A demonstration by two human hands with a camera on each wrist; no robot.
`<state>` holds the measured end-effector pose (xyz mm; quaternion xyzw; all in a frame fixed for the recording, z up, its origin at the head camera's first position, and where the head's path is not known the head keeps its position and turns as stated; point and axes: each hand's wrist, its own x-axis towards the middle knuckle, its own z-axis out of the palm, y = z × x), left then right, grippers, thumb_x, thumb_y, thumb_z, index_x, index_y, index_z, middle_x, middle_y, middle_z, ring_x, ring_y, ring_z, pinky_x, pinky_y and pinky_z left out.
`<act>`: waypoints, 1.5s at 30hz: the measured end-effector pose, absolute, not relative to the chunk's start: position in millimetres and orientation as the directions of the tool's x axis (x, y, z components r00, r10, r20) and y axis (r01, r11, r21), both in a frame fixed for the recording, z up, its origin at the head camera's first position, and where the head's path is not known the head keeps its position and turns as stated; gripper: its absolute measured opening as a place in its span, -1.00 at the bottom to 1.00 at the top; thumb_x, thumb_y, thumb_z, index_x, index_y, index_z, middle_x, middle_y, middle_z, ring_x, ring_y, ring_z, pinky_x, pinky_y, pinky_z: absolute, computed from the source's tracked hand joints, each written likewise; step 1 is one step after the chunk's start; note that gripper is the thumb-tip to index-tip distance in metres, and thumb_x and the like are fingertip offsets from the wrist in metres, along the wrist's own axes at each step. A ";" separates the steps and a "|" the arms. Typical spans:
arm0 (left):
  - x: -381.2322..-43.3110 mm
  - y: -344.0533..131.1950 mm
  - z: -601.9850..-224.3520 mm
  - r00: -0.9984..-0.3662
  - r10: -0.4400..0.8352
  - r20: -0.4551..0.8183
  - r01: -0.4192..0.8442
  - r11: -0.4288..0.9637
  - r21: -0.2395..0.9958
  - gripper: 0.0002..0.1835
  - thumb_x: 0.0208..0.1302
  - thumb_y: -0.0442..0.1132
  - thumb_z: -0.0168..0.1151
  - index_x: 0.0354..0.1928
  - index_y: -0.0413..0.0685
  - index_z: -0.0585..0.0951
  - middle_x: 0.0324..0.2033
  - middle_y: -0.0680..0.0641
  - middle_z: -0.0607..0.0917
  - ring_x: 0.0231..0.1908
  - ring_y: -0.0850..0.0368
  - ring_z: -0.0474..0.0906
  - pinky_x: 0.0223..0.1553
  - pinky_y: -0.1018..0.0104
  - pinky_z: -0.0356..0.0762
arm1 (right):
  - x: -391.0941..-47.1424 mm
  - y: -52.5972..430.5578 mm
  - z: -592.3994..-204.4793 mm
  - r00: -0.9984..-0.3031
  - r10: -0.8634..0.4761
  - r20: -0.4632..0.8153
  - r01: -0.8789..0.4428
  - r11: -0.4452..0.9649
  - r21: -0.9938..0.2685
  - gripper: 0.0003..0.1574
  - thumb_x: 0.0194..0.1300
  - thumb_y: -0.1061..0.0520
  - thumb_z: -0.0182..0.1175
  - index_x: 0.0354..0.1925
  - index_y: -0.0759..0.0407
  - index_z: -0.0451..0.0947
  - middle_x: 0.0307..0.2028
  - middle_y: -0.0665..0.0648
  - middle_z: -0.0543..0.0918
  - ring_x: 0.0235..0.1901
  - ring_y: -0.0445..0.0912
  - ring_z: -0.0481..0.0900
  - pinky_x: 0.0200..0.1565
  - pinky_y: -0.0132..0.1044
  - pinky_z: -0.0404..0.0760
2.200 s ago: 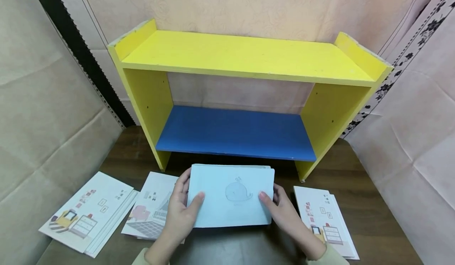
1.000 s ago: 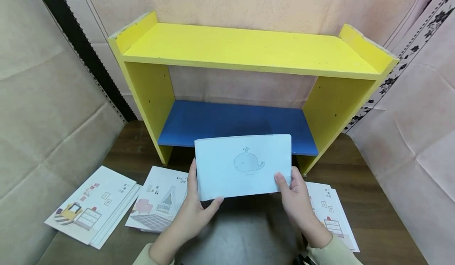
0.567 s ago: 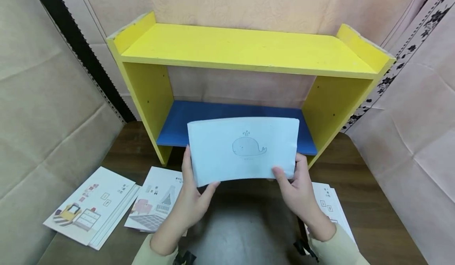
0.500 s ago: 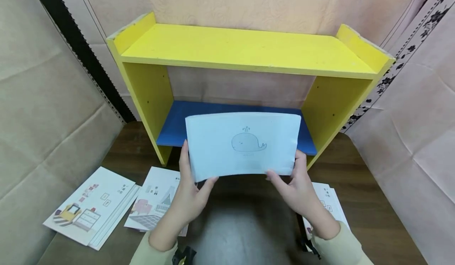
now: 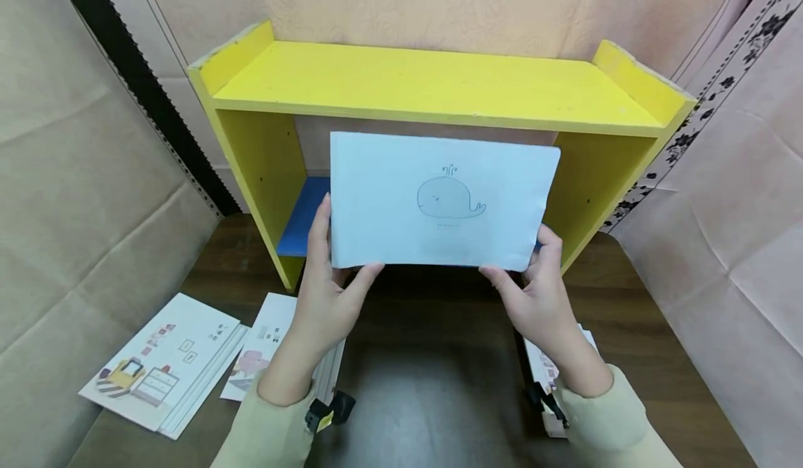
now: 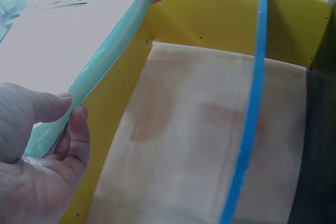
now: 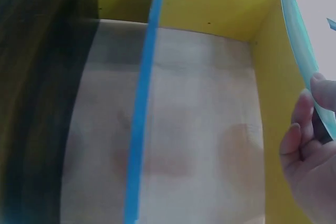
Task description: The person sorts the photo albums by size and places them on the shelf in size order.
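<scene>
A light blue notebook (image 5: pixel 376 196) with a line drawing of a whale is held up in front of the blue lower shelf (image 5: pixel 304 220) of a yellow bookshelf (image 5: pixel 433 88). My left hand (image 5: pixel 329 304) pinches its lower left corner, thumb along the bottom edge and fingers behind. At the lower right corner, my right hand (image 5: pixel 541 304) grips it likewise. Both wrist views show the notebook (image 6: pixel 107 51) edge-on, slightly bent, above the bookshelf's top, between thumb and fingers of the left hand (image 6: pixel 39 140) and right hand (image 7: pixel 320 150). The fingers behind the cover are partly hidden.
White printed booklets lie in a stack (image 5: pixel 166 360) at the left, with another pile (image 5: pixel 254 360) partly under my left forearm. More booklets (image 5: pixel 541 367) lie under the right forearm. Dark wooden tabletop (image 5: pixel 433 384) spans the front. Cloth-like walls (image 5: pixel 94 196) enclose the sides and back.
Both hands have lifted the notebook up and away from me, from low over the table to in front of the shelf opening, where it now covers most of the blue shelf.
</scene>
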<state>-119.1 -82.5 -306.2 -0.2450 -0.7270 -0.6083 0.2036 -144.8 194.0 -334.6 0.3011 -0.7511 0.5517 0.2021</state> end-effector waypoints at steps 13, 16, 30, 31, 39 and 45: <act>-123.1 -82.1 -294.6 -0.797 0.073 0.599 0.602 0.032 0.798 -0.01 0.24 -0.61 0.16 0.52 -0.01 -0.18 0.36 -0.10 0.19 0.15 -0.05 0.43 0.09 0.24 0.51 | -146.0 192.9 -316.7 -0.772 -0.187 0.607 -0.635 0.187 -0.750 0.06 0.18 0.55 0.18 0.42 0.09 -0.14 0.13 0.25 0.52 -0.17 -0.04 0.56 -0.37 -0.34 0.43; -123.9 -81.8 -294.3 -0.788 0.074 0.611 0.614 0.028 0.789 -0.02 0.23 -0.61 0.16 0.52 0.01 -0.16 0.35 -0.09 0.21 0.16 -0.04 0.43 0.10 0.20 0.50 | -146.0 193.7 -316.1 -0.766 -0.190 0.614 -0.642 0.187 -0.743 0.06 0.18 0.53 0.20 0.42 0.07 -0.14 0.17 0.25 0.49 -0.08 0.01 0.58 -0.35 -0.34 0.46; -135.9 -85.5 -312.6 -0.738 0.077 0.671 0.672 -0.002 0.740 0.07 0.14 -0.64 0.24 0.53 0.14 -0.10 0.37 -0.02 0.19 0.22 -0.04 0.37 0.09 0.15 0.49 | -138.2 194.8 -312.1 -0.747 -0.156 0.646 -0.665 0.175 -0.726 0.06 0.12 0.61 0.19 0.41 0.15 -0.09 0.18 0.27 0.43 0.03 0.03 0.57 -0.18 -0.38 0.59; -135.7 -85.4 -312.1 -0.735 0.077 0.674 0.675 -0.002 0.737 0.07 0.14 -0.64 0.23 0.53 0.15 -0.10 0.38 -0.02 0.19 0.23 -0.05 0.36 0.09 0.16 0.49 | -137.1 194.0 -310.6 -0.745 -0.151 0.650 -0.667 0.177 -0.724 0.06 0.11 0.62 0.18 0.41 0.16 -0.08 0.18 0.28 0.43 0.02 0.02 0.58 -0.19 -0.39 0.59; -132.5 -85.2 -306.9 -0.698 0.071 0.713 0.715 0.001 0.700 0.09 0.08 -0.69 0.24 0.53 0.06 -0.09 0.38 -0.06 0.18 0.25 -0.10 0.32 0.11 0.15 0.47 | -123.0 184.0 -293.3 -0.729 -0.129 0.672 -0.684 0.164 -0.711 -0.01 0.13 0.64 0.15 0.39 0.23 -0.04 0.17 0.33 0.41 -0.12 -0.05 0.58 -0.26 -0.43 0.58; -135.7 -85.9 -301.9 -0.683 0.039 0.729 0.728 -0.044 0.684 0.06 0.07 -0.72 0.22 0.52 0.00 -0.07 0.38 -0.08 0.22 0.22 -0.14 0.35 0.10 0.14 0.49 | -124.7 179.7 -286.3 -0.695 -0.117 0.710 -0.719 0.084 -0.690 -0.08 0.17 0.61 0.13 0.39 0.28 -0.01 0.11 0.38 0.46 -0.28 -0.05 0.52 -0.41 -0.42 0.46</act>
